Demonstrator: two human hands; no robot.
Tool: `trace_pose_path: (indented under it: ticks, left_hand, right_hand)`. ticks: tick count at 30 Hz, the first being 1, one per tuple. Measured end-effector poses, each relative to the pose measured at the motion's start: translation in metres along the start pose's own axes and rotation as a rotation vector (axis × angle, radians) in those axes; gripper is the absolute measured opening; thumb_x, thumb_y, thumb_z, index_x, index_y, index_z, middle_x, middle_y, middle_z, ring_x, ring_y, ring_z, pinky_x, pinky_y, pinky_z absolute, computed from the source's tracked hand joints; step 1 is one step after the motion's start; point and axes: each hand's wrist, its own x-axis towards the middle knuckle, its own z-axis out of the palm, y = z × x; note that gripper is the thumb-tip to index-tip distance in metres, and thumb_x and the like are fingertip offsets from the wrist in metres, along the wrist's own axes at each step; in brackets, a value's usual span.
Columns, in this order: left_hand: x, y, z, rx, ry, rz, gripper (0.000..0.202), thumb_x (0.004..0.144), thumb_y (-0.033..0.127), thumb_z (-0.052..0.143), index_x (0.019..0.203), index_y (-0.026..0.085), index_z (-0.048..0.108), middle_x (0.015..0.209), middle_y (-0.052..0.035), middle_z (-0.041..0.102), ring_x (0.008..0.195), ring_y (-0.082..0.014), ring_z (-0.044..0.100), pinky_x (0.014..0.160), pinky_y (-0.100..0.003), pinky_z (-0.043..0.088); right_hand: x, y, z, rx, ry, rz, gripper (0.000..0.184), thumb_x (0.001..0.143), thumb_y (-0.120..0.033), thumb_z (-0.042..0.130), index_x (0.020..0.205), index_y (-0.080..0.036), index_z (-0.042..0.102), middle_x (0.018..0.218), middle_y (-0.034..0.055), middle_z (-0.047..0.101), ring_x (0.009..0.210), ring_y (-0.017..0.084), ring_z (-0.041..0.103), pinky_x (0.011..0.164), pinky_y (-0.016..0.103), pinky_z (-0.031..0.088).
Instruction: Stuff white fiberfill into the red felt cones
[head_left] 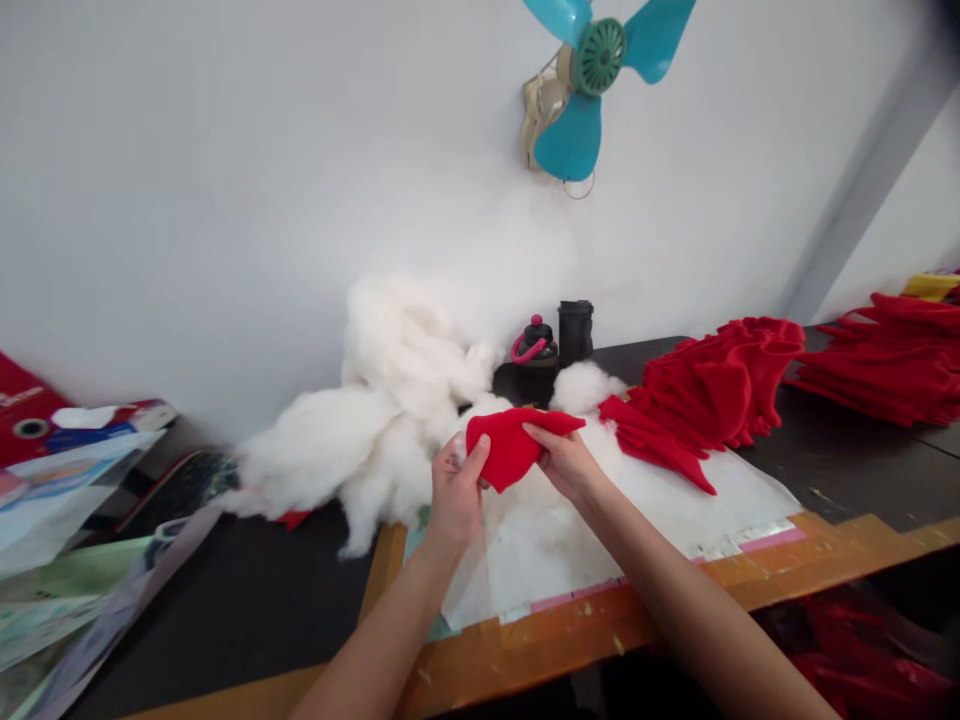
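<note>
On my feed the left hand (456, 490) and the right hand (564, 462) are both bare, with slim fingers. The left forearm (375, 640) and the right forearm (690, 610) are bare as well, uncovered along the whole length that I can see, down to the bottom edge of the view. Both arms are slender and smooth. The fingernails are too small for me to judge.

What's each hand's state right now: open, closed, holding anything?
Left hand: closed, gripping the red fabric piece.
Right hand: closed, pinching the same red fabric piece.
</note>
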Motion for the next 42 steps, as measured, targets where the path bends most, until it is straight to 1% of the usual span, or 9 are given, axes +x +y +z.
trace_pose_path:
  ticks: [7,12,17,22,25,29,36,39,42]
  left_hand:
    - [-0.005,-0.003,0.001,0.024,-0.044,0.028,0.028,0.078,0.036,0.073,0.072,0.016,0.055,0.062,0.0026,0.057,0.051,-0.0081,0.052,0.051,-0.019,0.039]
    - [-0.001,-0.002,-0.003,0.035,-0.022,0.004,0.027,0.076,0.037,0.075,0.078,0.015,0.059,0.065,0.0007,0.06,0.052,-0.0093,0.054,0.05,-0.02,0.04]
    - [0.006,-0.003,-0.007,-0.039,0.021,0.007,0.026,0.072,0.032,0.078,0.084,0.014,0.064,0.076,-0.002,0.069,0.062,-0.0122,0.063,0.059,-0.021,0.049]
    - [0.008,-0.006,-0.01,-0.133,0.029,-0.122,0.037,0.072,0.034,0.079,0.099,0.013,0.066,0.091,-0.0075,0.072,0.076,-0.0184,0.069,0.067,-0.025,0.055]
    - [0.009,-0.009,-0.01,-0.206,0.045,-0.168,0.038,0.072,0.031,0.079,0.103,0.014,0.067,0.099,-0.0074,0.072,0.082,-0.0186,0.069,0.07,-0.025,0.055]
    - [0.009,-0.012,-0.011,-0.182,-0.053,-0.163,0.036,0.08,0.037,0.072,0.108,0.016,0.064,0.106,-0.0079,0.069,0.092,-0.0181,0.067,0.077,-0.025,0.054]
    - [-0.001,-0.007,-0.016,0.449,-0.076,0.359,0.051,0.08,0.03,0.067,0.126,0.026,0.044,0.131,-0.0085,0.047,0.113,-0.0204,0.055,0.092,-0.031,0.047]
    - [-0.001,-0.005,-0.016,0.575,-0.292,0.367,0.046,0.081,0.024,0.063,0.124,0.022,0.046,0.125,-0.0117,0.052,0.112,-0.0236,0.056,0.091,-0.035,0.049]
    - [0.002,-0.007,-0.019,0.628,-0.321,0.386,0.035,0.079,0.017,0.058,0.113,0.019,0.05,0.103,-0.0078,0.06,0.093,-0.0207,0.061,0.081,-0.033,0.051]
  right_hand:
    - [-0.004,-0.003,0.011,0.002,0.08,0.057,0.031,0.065,-0.038,0.083,0.08,-0.017,0.065,0.071,0.0004,0.066,0.065,0.014,0.06,0.067,0.028,0.049]
    - [0.0,-0.006,0.004,0.083,0.009,0.065,0.029,0.066,-0.034,0.082,0.081,-0.016,0.065,0.071,0.0008,0.066,0.063,0.012,0.058,0.06,0.023,0.049]
    - [0.01,-0.015,-0.012,0.187,-0.03,0.013,0.023,0.065,-0.02,0.081,0.079,-0.019,0.063,0.051,-0.0089,0.045,0.04,0.004,0.031,0.034,0.015,0.025]
    - [0.006,-0.014,-0.009,0.191,-0.106,-0.05,0.027,0.072,-0.038,0.075,0.094,-0.026,0.066,0.088,-0.0011,0.068,0.079,0.014,0.06,0.066,0.023,0.05]
    - [-0.001,-0.007,-0.002,0.083,-0.247,-0.003,0.042,0.069,-0.037,0.077,0.108,-0.028,0.065,0.11,0.0014,0.067,0.1,0.02,0.06,0.081,0.03,0.049]
    - [-0.004,0.0,0.002,-0.05,-0.329,0.043,0.041,0.065,-0.027,0.081,0.103,-0.023,0.067,0.104,0.0044,0.07,0.095,0.021,0.064,0.087,0.032,0.048]
    - [0.002,0.004,-0.002,-0.136,-0.107,-0.09,0.026,0.071,-0.04,0.077,0.083,-0.019,0.07,0.071,0.0013,0.068,0.063,0.015,0.06,0.064,0.028,0.047]
    - [0.0,0.009,-0.001,-0.254,-0.08,-0.095,0.031,0.077,-0.047,0.07,0.067,-0.017,0.065,0.054,-0.0015,0.058,0.048,0.011,0.048,0.05,0.025,0.039]
    - [-0.003,0.009,0.002,-0.276,-0.121,-0.119,0.021,0.078,-0.04,0.069,0.075,-0.019,0.067,0.061,-0.002,0.061,0.051,0.01,0.048,0.051,0.024,0.039]
